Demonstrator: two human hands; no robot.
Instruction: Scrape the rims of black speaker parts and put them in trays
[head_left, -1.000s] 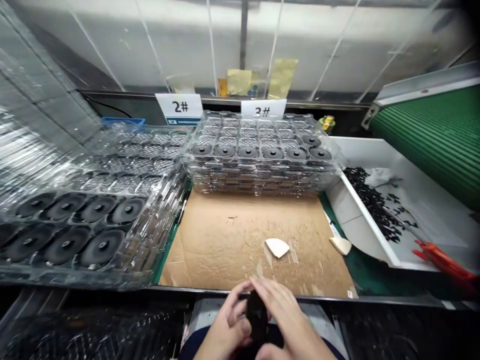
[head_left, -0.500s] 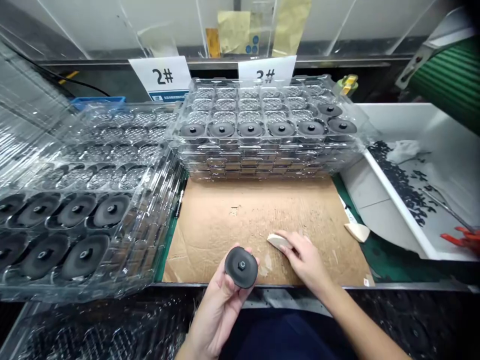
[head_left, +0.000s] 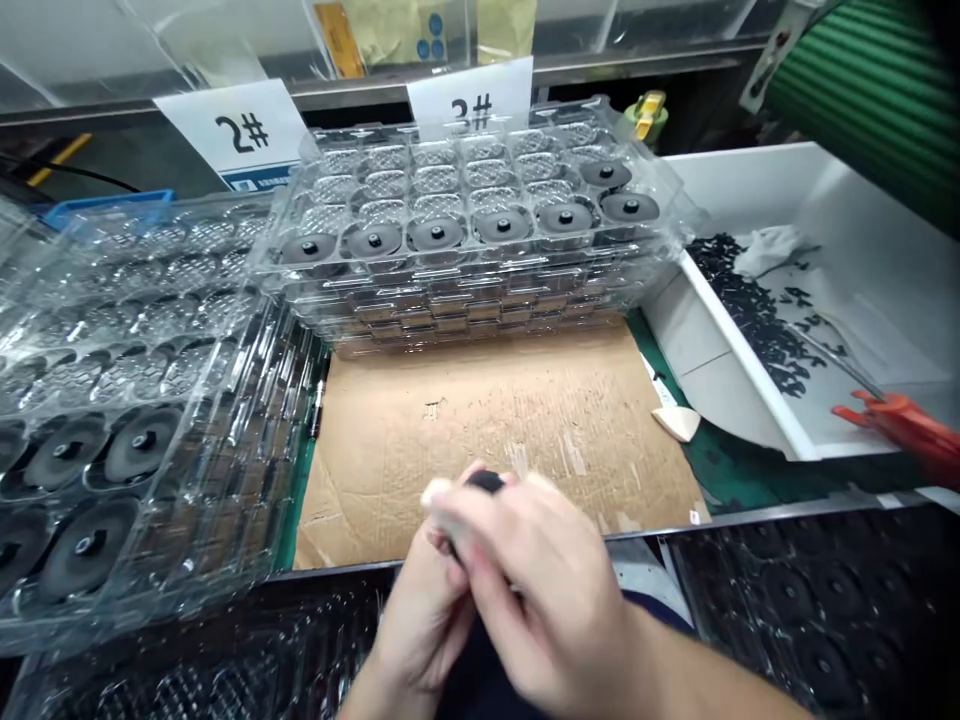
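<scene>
Worn brown cardboard point(head_left: 487, 410) lies before us. At its near edge, a black part point(head_left: 486, 482), mostly hidden, sits in our left hand point(head_left: 429, 595), fingers curled around it; our right hand point(head_left: 551, 580), closed over it, grips a blurred pale piece point(head_left: 437, 493). Farther out stand stacked clear plastic trays point(head_left: 465, 290) and paper signs reading "2#" point(head_left: 232, 130) and "3#" point(head_left: 480, 88).

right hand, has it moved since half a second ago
Yes, judged against the cardboard sheet, the right hand has moved left and toward the sheet's near edge.
</scene>
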